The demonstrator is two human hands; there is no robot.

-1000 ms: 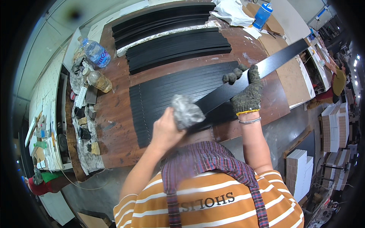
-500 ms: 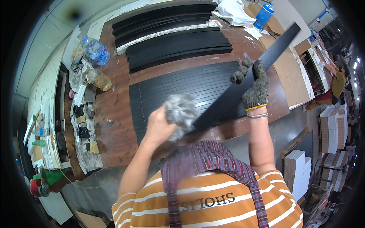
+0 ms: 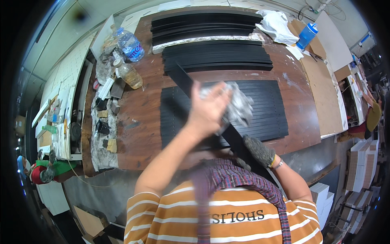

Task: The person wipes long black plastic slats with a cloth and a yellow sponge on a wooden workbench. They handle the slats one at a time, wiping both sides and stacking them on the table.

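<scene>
My bare left hand is closed on a crumpled grey-and-white rag, pressed against a long black slat. The slat slants from the upper left down toward my right side. My right hand, in a dark grey knit glove, grips the slat's lower part; some of its fingers are hidden behind the slat. Beneath both hands, a flat row of black slats lies side by side on the brown table.
Two stacks of black slats, a nearer one and a farther one, lie at the back. A clear bottle and one with yellowish liquid stand left. White cloth and a blue bottle are back right. Co-workers appear at both sides.
The slat has swung from leaning up to the right to leaning up to the left. My left hand and rag moved right and up along it; my right hand came down nearer my body.
</scene>
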